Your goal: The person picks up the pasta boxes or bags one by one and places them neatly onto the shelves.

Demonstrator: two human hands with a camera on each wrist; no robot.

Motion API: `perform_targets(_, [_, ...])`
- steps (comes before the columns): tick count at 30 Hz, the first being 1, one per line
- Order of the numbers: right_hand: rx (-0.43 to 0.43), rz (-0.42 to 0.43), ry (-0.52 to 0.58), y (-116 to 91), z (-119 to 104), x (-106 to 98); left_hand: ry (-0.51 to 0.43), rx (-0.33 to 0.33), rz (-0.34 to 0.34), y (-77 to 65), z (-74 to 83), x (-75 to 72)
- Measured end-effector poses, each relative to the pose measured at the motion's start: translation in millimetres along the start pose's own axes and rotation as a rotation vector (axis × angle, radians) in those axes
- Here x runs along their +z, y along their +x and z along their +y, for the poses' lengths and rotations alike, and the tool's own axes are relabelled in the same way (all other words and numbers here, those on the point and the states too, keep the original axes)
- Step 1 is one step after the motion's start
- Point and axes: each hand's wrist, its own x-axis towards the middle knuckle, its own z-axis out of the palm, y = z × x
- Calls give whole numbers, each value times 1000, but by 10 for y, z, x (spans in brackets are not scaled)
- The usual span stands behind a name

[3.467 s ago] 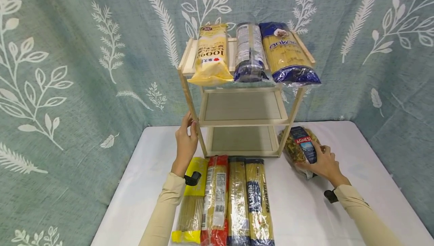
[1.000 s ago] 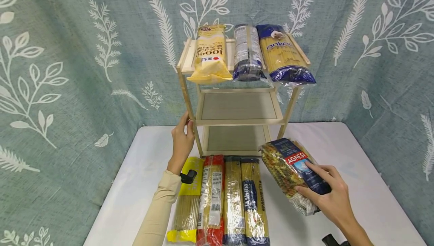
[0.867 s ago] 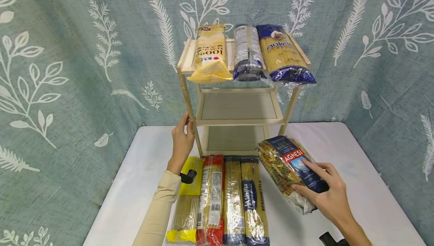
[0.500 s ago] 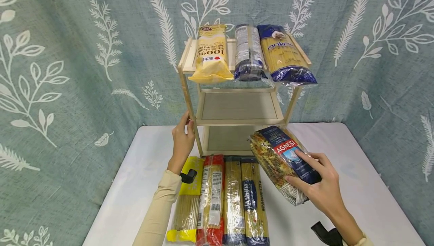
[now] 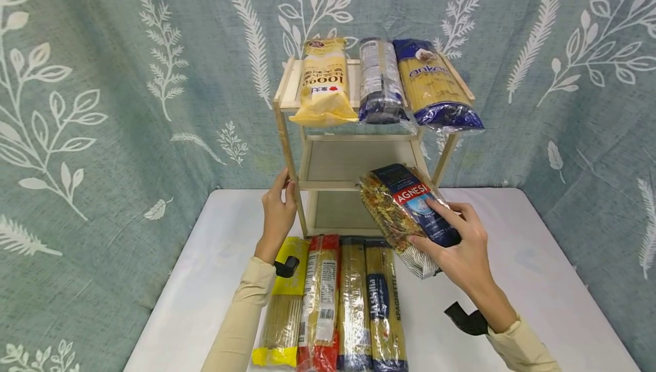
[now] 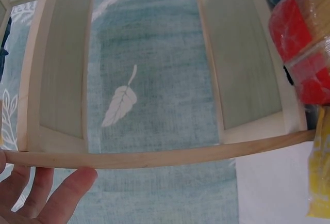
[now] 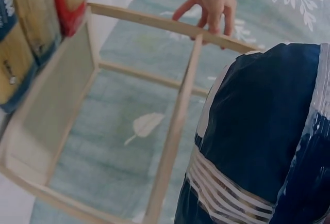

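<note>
My right hand (image 5: pixel 463 246) grips a bag of Agnesi pasta (image 5: pixel 384 212), thumb on the near side and fingers across its label. Tilted, the bag hangs off the table in front of the small wooden rack (image 5: pixel 333 185), covering part of its middle and lower shelves. In the right wrist view the bag's dark blue end (image 7: pixel 263 110) fills the right side. My left hand (image 5: pixel 278 212) holds the rack's left front post at middle-shelf height. Its fingers (image 6: pixel 69 193) lie against that post (image 6: pixel 154 159) in the left wrist view.
On the top shelf lie a yellow noodle bag (image 5: pixel 324 81), a dark clear-fronted pack (image 5: pixel 380 81) and an Ankara pasta bag (image 5: pixel 435 84). Several spaghetti packs, among them a red one (image 5: pixel 320 303), lie side by side on the white table (image 5: pixel 512 258) before the rack.
The right hand took the Agnesi bag from the table right of the rack, drew it nearer, then raised it leftward toward the middle shelf. The left hand stayed on the post.
</note>
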Motion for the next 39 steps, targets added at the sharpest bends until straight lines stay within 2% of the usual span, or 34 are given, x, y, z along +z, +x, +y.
perform_targets(8, [3, 11, 36, 280, -70, 167, -1, 18, 7, 15, -11, 13])
perform_targets(14, [28, 41, 10, 518, -97, 306, 0, 26, 0, 29, -15, 10])
perform_targets(16, [57, 45, -17, 601, -106, 360, 0, 23, -1, 26, -16, 3])
perform_targets(21, [224, 3, -89, 812, -122, 498, 3, 13, -4, 19, -24, -10])
perform_targets(24, [282, -14, -113, 942, -85, 589, 4, 6, -5, 18, -24, -10])
perform_targets(30, [258, 35, -169, 1129, 18, 743, 2, 3, 0, 4, -9, -7])
perform_targets(39, [218, 71, -218, 1226, 96, 835, 13, 1, -9, 4, 12, -14])
